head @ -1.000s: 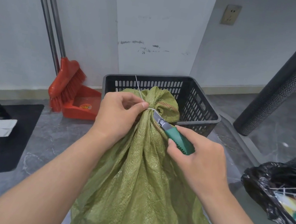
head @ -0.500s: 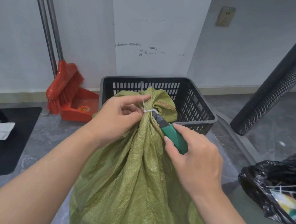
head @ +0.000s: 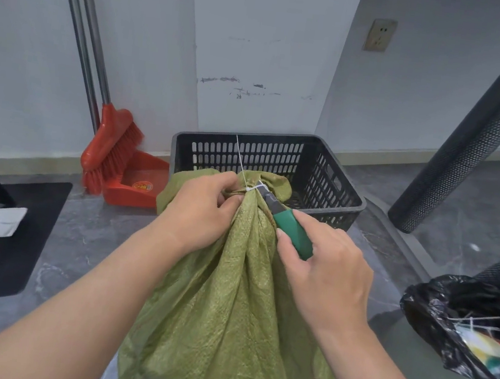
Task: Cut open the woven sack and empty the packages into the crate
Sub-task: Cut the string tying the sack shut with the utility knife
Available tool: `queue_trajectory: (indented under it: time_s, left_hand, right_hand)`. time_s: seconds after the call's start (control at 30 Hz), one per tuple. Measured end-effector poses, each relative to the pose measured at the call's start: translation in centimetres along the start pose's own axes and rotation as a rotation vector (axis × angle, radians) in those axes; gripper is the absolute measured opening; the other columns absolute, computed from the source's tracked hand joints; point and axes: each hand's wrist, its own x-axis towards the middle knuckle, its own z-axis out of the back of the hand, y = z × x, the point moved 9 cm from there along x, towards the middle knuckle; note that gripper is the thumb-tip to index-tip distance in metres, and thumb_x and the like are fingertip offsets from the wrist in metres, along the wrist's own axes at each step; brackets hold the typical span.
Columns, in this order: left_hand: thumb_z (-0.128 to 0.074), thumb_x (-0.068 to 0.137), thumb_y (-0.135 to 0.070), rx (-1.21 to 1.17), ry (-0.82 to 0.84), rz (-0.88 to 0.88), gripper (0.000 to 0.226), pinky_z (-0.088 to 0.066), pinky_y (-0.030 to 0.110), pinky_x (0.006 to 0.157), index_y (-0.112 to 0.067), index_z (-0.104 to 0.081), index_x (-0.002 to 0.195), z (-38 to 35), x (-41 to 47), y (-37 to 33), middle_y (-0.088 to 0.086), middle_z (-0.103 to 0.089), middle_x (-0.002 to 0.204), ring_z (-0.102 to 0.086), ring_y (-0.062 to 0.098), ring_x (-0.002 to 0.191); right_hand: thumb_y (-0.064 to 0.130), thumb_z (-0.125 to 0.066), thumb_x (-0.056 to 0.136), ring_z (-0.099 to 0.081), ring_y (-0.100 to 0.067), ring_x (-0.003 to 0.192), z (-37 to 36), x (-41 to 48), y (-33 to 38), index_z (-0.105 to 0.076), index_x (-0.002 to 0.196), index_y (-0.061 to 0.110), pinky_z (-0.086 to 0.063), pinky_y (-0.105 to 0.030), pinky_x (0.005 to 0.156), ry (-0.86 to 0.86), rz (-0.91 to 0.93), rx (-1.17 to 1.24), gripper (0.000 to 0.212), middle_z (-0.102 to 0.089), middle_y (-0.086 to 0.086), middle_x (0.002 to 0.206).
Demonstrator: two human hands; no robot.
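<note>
Grey stone floor (head: pixel 92 241) runs up to a scuffed white wall (head: pixel 263 32), where a black slotted crate (head: pixel 332 181) stands at the wall's foot. A red broom (head: pixel 111 145) and dustpan (head: pixel 137 187) lean to its left. At the right edge of the floor a black bin bag (head: pixel 436 309) gapes open.

The green woven sack (head: pixel 237 299) stands on the floor directly in front of the crate, and its bunched top reaches up across the crate's near rim. The left hand (head: pixel 204 212) has its fingers curled tight round the gathered neck, just beside the white tie (head: pixel 254 186) that closes it. The right hand (head: pixel 327 269) is wrapped round the green handle of a knife (head: pixel 292 231), with the forefinger laid along the top and the blade tip pushed in at the tie.

Over the last second very little has shifted. The blade was already at the tie and remains there, and the left hand has kept the same hold on the neck. The tie's loose tail, which was briefly hard to see, stands upright again above the knuckles. The loop still looks whole and the neck is still cinched, so the cut appears to be underway but not through.

The sack therefore remains shut, with the packages hidden inside. Emptying into the crate cannot begin until the tie parts.
</note>
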Motion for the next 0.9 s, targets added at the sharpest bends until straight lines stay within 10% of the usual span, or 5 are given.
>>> queue_trajectory:
  time_s: [0.37,0.9]
  left_hand:
    - [-0.065,0.090,-0.059,-0.423,0.180,0.116,0.044,-0.042,0.039,0.068,-0.016,-0.061,0.093,-2.7,-0.8,0.1,-0.003,-0.056,0.072,-0.049,0.013,0.068]
    - [-0.045,0.102,-0.026,0.032,-0.040,0.038,0.031,-0.043,0.040,0.062,-0.017,-0.057,0.076,-3.1,-1.0,-1.6,0.003,-0.065,0.075,-0.058,0.022,0.069]
  right_hand:
    - [0.045,-0.067,0.093,-0.071,-0.023,0.085,-0.1,0.8,0.1,-0.069,0.120,0.031,-0.048,-0.034,0.057,0.048,-0.060,-0.049,0.031,-0.074,0.011,0.096]
    - [0.056,-0.050,0.099,-0.068,-0.029,0.098,-2.1,0.8,1.4,-0.061,0.129,0.036,-0.035,-0.036,0.066,0.280,-0.234,-0.125,0.037,-0.072,0.004,0.106]
